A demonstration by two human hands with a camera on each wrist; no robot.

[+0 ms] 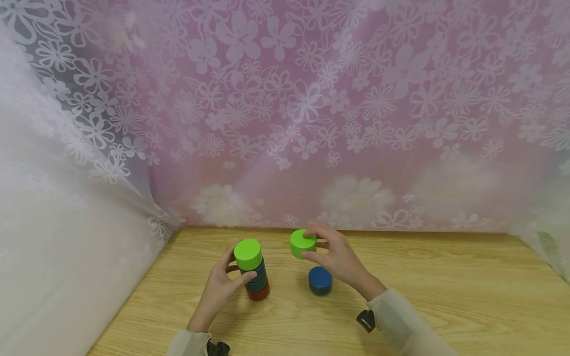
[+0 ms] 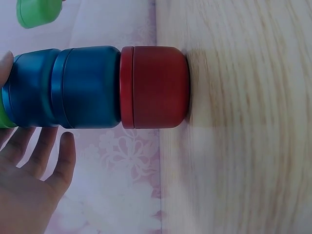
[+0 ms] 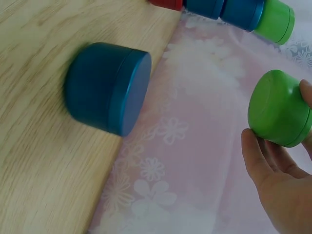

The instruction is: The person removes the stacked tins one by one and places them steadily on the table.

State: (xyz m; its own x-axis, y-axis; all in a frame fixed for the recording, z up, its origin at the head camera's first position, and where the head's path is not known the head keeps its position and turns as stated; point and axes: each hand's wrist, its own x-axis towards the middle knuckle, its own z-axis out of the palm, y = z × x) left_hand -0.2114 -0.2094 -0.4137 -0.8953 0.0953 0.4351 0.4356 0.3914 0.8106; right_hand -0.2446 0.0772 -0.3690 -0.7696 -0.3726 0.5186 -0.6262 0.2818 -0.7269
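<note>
A stack of round lidded tins stands upright at left of centre: a red tin (image 2: 156, 87) at the bottom, two blue tins (image 2: 90, 87) above it and a green tin (image 1: 248, 254) on top. My left hand (image 1: 221, 282) holds the stack near its upper part, thumb on the near side and fingers around the far side. Off the table, my right hand (image 1: 337, 256) grips a second green tin (image 3: 278, 108) between thumb and fingers, to the right of the stack. Beneath that hand another blue tin (image 1: 320, 281) sits alone on the table.
The wooden table (image 1: 445, 282) runs back to a pink flowered curtain (image 1: 285, 123). A white cloth (image 1: 53, 222) hangs along the left side, and another pale cloth hangs at the right edge.
</note>
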